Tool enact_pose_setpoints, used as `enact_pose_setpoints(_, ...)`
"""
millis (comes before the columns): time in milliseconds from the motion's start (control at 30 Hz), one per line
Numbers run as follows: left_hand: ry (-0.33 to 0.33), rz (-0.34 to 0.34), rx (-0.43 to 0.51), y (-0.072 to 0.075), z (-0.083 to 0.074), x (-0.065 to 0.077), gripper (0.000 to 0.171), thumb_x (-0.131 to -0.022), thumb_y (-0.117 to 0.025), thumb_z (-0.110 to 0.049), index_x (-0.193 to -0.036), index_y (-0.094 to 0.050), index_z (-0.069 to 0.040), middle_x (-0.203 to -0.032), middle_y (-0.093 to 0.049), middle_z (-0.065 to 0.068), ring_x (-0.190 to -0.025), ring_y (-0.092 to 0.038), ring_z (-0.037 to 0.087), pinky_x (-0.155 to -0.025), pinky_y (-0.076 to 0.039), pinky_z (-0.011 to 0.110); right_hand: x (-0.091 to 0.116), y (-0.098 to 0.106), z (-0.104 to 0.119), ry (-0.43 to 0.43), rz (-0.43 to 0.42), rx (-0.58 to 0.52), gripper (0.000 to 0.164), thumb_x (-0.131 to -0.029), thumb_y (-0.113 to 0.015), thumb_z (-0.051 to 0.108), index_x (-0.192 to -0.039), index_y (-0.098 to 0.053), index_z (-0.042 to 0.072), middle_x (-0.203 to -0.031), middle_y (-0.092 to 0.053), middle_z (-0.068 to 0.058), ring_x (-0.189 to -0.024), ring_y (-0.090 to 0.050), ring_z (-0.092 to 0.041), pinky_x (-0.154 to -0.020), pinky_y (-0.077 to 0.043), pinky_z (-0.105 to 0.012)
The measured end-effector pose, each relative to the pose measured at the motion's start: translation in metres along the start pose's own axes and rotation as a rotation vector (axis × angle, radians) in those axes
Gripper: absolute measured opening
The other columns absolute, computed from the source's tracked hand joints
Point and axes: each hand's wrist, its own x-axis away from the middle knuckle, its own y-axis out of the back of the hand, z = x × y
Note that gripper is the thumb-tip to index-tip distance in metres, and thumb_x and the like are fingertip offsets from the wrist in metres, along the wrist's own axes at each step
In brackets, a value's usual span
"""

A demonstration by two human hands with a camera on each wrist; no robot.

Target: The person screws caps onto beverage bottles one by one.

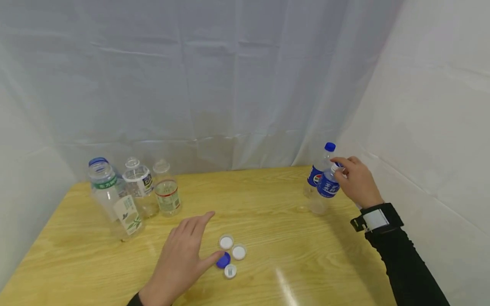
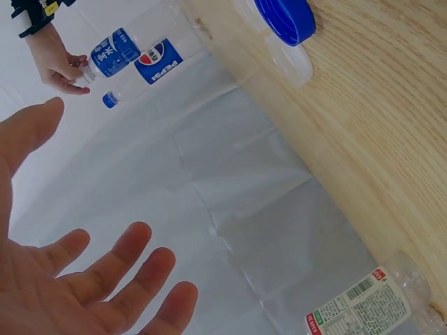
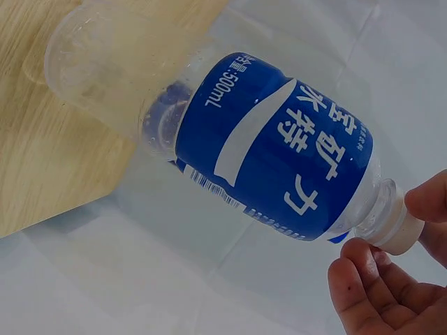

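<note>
At the right of the table, my right hand (image 1: 356, 180) pinches the white cap (image 3: 401, 230) of a clear plastic bottle (image 3: 272, 153) with a blue label. Thumb and fingertips sit on opposite sides of the cap. The bottle stands upright, overlapping a Pepsi bottle (image 1: 315, 175) with a blue cap behind it. My left hand (image 1: 183, 250) is held over the table with fingers spread and nothing in it. Its thumb overlaps a blue cap (image 1: 223, 261) in the head view. White or clear caps (image 1: 239, 252) lie around that one.
Several clear plastic bottles stand in a group at the left, among them one with a green-and-white label (image 1: 128, 212) and one with a red-edged label (image 1: 168, 196). A pale sheet (image 1: 210, 85) hangs behind the wooden table (image 1: 268, 204), and another rises along its right side.
</note>
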Motion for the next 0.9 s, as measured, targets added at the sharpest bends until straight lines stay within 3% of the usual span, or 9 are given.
enact_pose_setpoints(167, 0.014, 0.003, -0.014, 0.000, 0.001, 0.001, 0.091, -0.076, -0.084, -0.051, -0.149, -0.045, -0.014, -0.127, -0.062, 0.006, -0.119, -0.058, 0.027, -0.090, -0.052, 0.048, -0.004, -0.002, -0.007, -0.037, 0.031, 0.012, 0.037, -0.097, -0.055, 0.010, -0.132, -0.062, 0.005, -0.104, -0.060, -0.021, -0.083, -0.062, -0.033, -0.064, -0.054, -0.047)
enact_pose_setpoints(367, 0.029, 0.028, -0.008, 0.000, 0.002, 0.001, 0.090, -0.076, -0.084, -0.050, -0.149, -0.045, -0.016, -0.127, -0.062, 0.005, -0.119, -0.058, 0.026, -0.090, -0.053, 0.047, -0.003, -0.006, -0.011, -0.085, 0.099, 0.013, 0.037, -0.098, -0.055, 0.010, -0.134, -0.060, 0.004, -0.106, -0.059, -0.023, -0.079, -0.058, -0.031, -0.057, -0.051, -0.038)
enact_pose_setpoints(500, 0.037, 0.040, -0.009, 0.000, 0.002, 0.002, 0.090, -0.076, -0.084, -0.051, -0.150, -0.045, -0.016, -0.127, -0.062, 0.005, -0.118, -0.058, 0.025, -0.090, -0.053, 0.047, -0.003, -0.009, -0.012, -0.085, 0.110, 0.012, 0.039, -0.099, -0.054, 0.010, -0.137, -0.059, 0.003, -0.109, -0.058, -0.024, -0.081, -0.059, -0.033, -0.058, -0.051, -0.038)
enact_pose_setpoints(700, 0.041, 0.026, -0.017, -0.001, 0.002, 0.002, 0.090, -0.076, -0.085, -0.050, -0.149, -0.045, -0.016, -0.126, -0.063, 0.005, -0.117, -0.058, 0.025, -0.088, -0.053, 0.046, -0.007, -0.010, -0.007, -0.063, 0.097, 0.019, 0.041, -0.099, -0.054, 0.012, -0.140, -0.058, 0.004, -0.114, -0.059, -0.027, -0.084, -0.060, -0.035, -0.061, -0.051, -0.043)
enact_pose_setpoints(900, 0.028, 0.011, -0.015, -0.003, 0.002, 0.000, 0.089, -0.076, -0.085, -0.048, -0.149, -0.045, -0.015, -0.126, -0.063, 0.005, -0.117, -0.059, 0.025, -0.087, -0.054, 0.045, -0.005, -0.008, -0.006, -0.072, 0.090, 0.044, 0.043, -0.097, -0.059, 0.013, -0.140, -0.057, 0.003, -0.123, -0.058, -0.032, -0.099, -0.060, -0.047, -0.077, -0.055, -0.060)
